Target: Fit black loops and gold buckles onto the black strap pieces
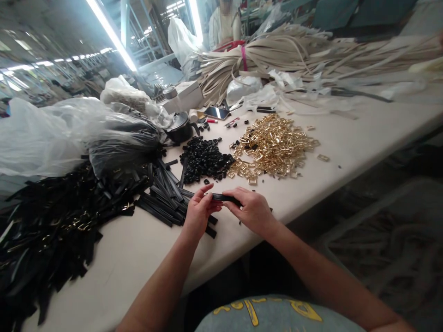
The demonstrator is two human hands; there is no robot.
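Between my two hands, above the near part of the table, is a short black strap (224, 198). My left hand (200, 207) pinches its left end between thumb and fingers. The fingers of my right hand (252, 208) close on the other end. Under and left of my hands lie several loose black strips (162, 203) on the tabletop. Just beyond them is a heap of small black loops (204, 159). A pile of gold rectangular buckles (277, 143) spreads to its right.
Black straps with gold buckles (69, 226) form a large pile at left, near plastic bags (48, 133). A lidded pot (180, 127), a phone (217, 112) and beige strips in a bundle (263, 50) stand farther back. The table edge (311, 196) runs along my right. A person (224, 23) is beyond.
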